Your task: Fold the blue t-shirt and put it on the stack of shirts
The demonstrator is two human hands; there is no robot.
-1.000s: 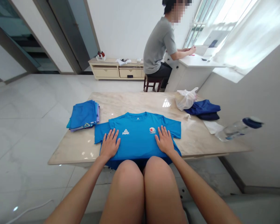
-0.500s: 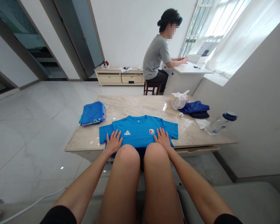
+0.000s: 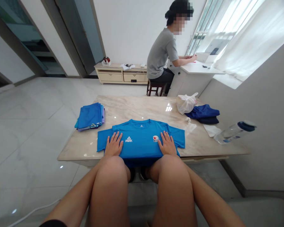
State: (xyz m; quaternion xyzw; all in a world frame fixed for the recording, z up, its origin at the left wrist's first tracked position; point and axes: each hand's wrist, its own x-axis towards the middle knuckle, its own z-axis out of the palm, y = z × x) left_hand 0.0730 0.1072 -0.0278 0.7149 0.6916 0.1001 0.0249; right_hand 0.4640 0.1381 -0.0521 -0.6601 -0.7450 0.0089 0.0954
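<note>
While both arms reach forward between the raised knees [image 3: 142,179], the left hand [image 3: 113,144] lies open and flat, fingers spread, and the right hand [image 3: 167,144] does likewise; both palms press on the blue T-shirt [image 3: 140,138], which lies face up on the marble table [image 3: 132,107], directly under the hands; the knees hide its lower edge; a stack of folded clothes [image 3: 90,116] sits just left of the shirt; a plastic bag [image 3: 186,104], dark blue clothes [image 3: 202,114] and a water bottle [image 3: 234,133] lie to the right; a seated person [image 3: 161,53] works at a desk [image 3: 198,71] beyond.
</note>
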